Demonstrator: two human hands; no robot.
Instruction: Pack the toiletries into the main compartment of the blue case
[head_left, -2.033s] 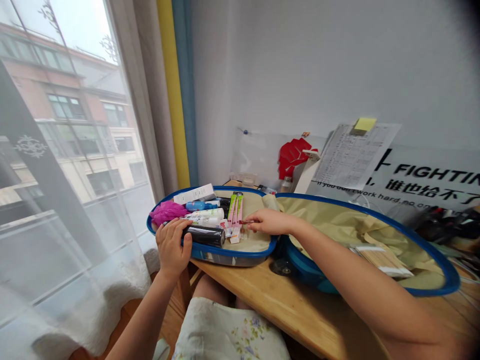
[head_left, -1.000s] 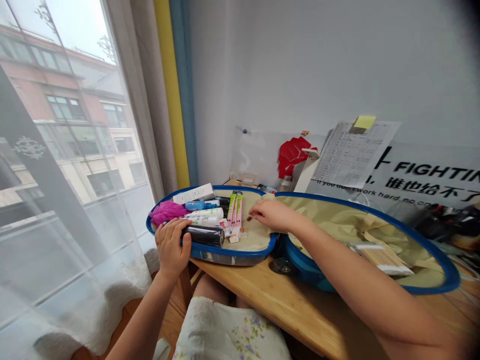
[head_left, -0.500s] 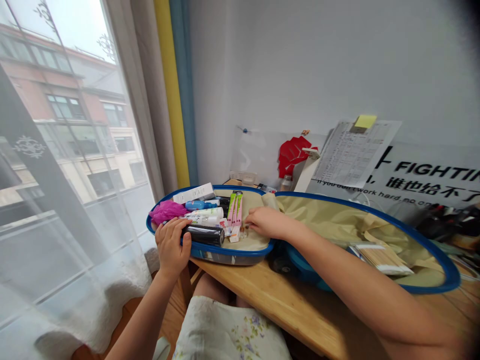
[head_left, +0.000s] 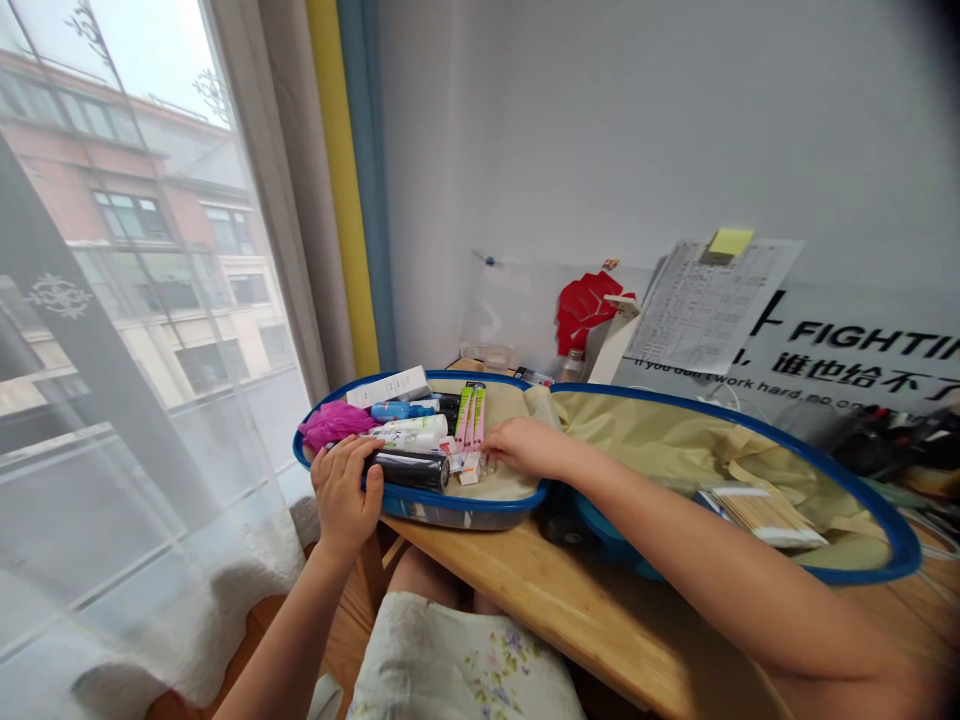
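Observation:
An open suitcase with blue edging [head_left: 480, 508] and a beige lining lies spread on the table. My left hand [head_left: 345, 490] lies over its near left edge, fingers stretched out and thumb apart, touching the end of a black cylinder [head_left: 412, 469]. My right hand [head_left: 525, 446] is inside the same half, fingertips bent together beside small clear items [head_left: 489, 464]; what they pinch is hidden. Left of it are a small white box [head_left: 469, 468] and slim pink-and-green packs [head_left: 471, 416]. Behind my left hand sit a white tube [head_left: 411, 430], a blue bottle [head_left: 403, 410] and a magenta bundle [head_left: 337, 424].
A long white box [head_left: 388, 387] lies at the case's far edge. The right half of the case holds a pack of thin wooden sticks [head_left: 765, 516]. Behind are a small clear jar [head_left: 572, 366] and papers [head_left: 709, 310] on a stand. Curtains [head_left: 349, 200] hang at left.
My right hand has shifted slightly left and down, closer to the small clear items and the small white box. My left hand has stayed in place.

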